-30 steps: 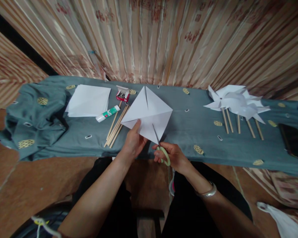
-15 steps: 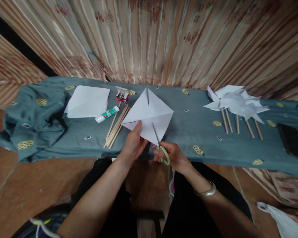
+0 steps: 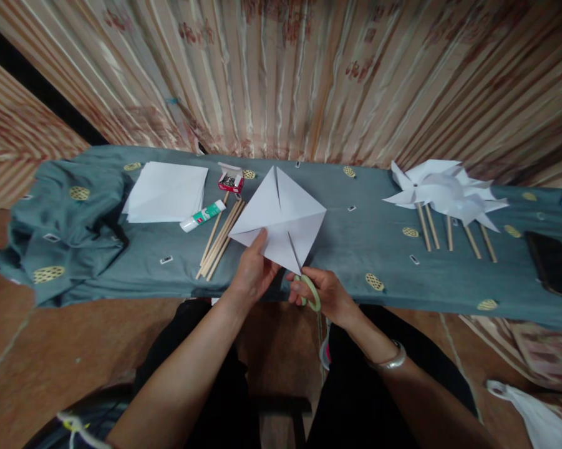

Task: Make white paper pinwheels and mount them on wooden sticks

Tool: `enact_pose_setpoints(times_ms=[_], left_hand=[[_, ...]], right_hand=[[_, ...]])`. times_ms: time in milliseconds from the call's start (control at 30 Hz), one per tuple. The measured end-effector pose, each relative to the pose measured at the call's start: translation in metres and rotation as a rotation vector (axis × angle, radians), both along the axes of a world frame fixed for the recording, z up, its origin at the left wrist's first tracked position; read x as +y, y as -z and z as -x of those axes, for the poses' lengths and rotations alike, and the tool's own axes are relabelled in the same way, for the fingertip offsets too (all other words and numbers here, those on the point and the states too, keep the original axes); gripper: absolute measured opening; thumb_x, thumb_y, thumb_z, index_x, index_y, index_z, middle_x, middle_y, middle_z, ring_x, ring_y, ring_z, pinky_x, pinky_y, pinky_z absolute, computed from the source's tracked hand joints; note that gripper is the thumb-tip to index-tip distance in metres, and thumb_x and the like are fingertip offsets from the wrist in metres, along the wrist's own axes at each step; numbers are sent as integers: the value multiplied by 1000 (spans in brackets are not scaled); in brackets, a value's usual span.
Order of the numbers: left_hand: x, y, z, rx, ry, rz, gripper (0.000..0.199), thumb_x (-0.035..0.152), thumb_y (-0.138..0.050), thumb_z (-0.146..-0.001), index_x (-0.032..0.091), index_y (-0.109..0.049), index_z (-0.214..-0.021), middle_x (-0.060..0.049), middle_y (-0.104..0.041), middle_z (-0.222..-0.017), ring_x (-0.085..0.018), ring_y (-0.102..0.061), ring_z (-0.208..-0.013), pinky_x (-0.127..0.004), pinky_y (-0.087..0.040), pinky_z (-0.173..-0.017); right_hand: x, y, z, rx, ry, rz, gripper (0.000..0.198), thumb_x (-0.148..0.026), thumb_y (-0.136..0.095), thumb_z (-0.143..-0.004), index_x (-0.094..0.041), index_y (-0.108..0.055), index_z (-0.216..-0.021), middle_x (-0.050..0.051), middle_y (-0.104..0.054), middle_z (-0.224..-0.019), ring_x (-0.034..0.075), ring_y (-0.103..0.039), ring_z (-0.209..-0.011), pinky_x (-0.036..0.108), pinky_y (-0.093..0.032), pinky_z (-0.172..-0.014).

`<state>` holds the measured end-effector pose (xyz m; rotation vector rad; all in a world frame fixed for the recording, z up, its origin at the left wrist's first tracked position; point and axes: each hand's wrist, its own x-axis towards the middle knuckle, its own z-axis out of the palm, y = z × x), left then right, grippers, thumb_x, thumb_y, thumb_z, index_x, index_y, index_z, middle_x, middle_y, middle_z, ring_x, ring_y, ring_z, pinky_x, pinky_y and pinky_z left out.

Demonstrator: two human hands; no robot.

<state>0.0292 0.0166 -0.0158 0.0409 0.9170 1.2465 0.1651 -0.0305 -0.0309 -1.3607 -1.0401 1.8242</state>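
- So the white sheet [image 3: 266,215] is up in front of the person, over the near edge of the cloth-covered table [image 3: 369,240], turned like a diamond with one corner pointing back at them.
- Left hand [image 3: 256,269] has it pinched at the near left side, thumb flat on top and the fingers tucked underneath.
- Right hand [image 3: 325,290] is curled around the green handles of the scissors [image 3: 314,290], fingers hooked in the loops.
- Step in hand, by my read: snipping in from the near corner toward the middle. One blade lies over the paper along that line. Can't honestly tell how far apart the blades are, since the other one's hidden.
- The far corner already has a slit running toward the centre, stopping short of it.
- What the next move calls for, imo: left thumb kept firm so nothing twists, blades lined up with the corner, and the cut kept from reaching the centre.
- Nearby on the left: wooden sticks [image 3: 221,243], a glue stick [image 3: 203,216], an open red box [image 3: 231,181] and a paper stack [image 3: 168,192]. Paper pinwheels [image 3: 442,187] lie well off to the right.
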Motion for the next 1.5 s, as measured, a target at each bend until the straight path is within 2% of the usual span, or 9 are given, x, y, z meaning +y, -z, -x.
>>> enact_pose_setpoints(times_ms=[233, 467, 700, 933, 1133, 1500], left_hand=[[0, 1, 0, -5, 4, -9, 24, 18, -47, -94, 10, -64, -108, -6, -75, -85, -15, -70, -77, -24, -56, -83], [1, 2, 0, -5, -7, -24, 21, 17, -48, -94, 9, -65, -104, -5, -74, -80, -13, -68, -68, -23, -56, -78], [0, 0, -1, -14, 17, -30, 24, 18, -45, -95, 8, -64, -105, -5, -73, -77, -13, -67, -65, -23, -56, -76], [0, 0, -1, -10, 9, -15, 25, 18, -46, -94, 9, -62, -112, -6, -74, -82, -14, -69, -70, -24, -56, -79], [0, 2, 1, -14, -1, -28, 22, 17, -47, -94, 10, -63, -108, -4, -74, -80, -12, -68, -67, -22, -56, -77], [-1, 2, 0, -9, -8, -14, 25, 18, -48, -94, 12, -62, -114, -5, -75, -84, -14, -70, -73, -24, -56, -81]], right_hand=[[0, 4, 0, 1, 11, -1, 44, -52, -81, -56, -16, -65, -76, -1, -65, -54, 9, -54, -47, 21, -40, -46], [0, 5, 1, 26, 13, 6, 44, -50, -82, -55, -15, -65, -76, -2, -63, -52, 9, -53, -45, 22, -40, -46], [1, 2, 1, 31, 35, 19, 46, -52, -84, -51, -15, -65, -72, -2, -63, -50, 8, -52, -43, 21, -38, -44], [1, 2, 0, 49, 29, 16, 44, -51, -83, -52, -16, -65, -72, -2, -63, -50, 8, -52, -43, 20, -39, -44], [2, 2, 2, 59, 45, 37, 46, -52, -85, -49, -15, -65, -70, -2, -62, -48, 8, -51, -41, 21, -39, -43], [0, 2, -3, 18, -35, -43, 44, -57, -77, -60, -17, -66, -73, -1, -64, -55, 9, -54, -47, 21, -40, -47]])
